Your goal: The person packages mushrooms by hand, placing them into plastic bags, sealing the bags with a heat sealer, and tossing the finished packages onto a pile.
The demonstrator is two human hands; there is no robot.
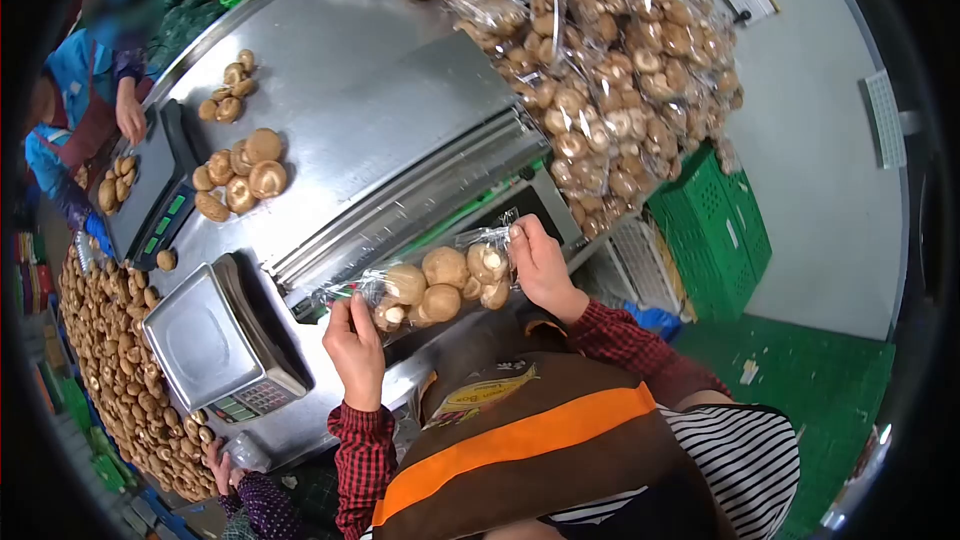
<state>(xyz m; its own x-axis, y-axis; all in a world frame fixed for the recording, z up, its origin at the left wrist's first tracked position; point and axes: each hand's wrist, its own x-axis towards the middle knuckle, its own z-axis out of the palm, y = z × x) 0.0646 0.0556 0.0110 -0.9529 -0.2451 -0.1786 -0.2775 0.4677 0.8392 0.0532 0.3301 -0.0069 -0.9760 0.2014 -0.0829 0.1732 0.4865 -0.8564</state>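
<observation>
Between my two hands a clear plastic bag of brown mushrooms (442, 285) is stretched out, just in front of the long bar of a bag sealer (410, 195). My left hand (355, 348) pinches the bag's left end, thumb and fingers closed on the film. At the other end, my right hand (540, 262) grips the film near the sealer's right side. Several mushrooms, caps and pale stems, show through the plastic.
Loose mushrooms (245, 175) lie on the steel table (350, 70). Filled bags (620, 70) are heaped at the right, above green crates (715, 225). A scale (205, 335) stands left. Co-workers' hands (130, 115) show at the far left and at the bottom left.
</observation>
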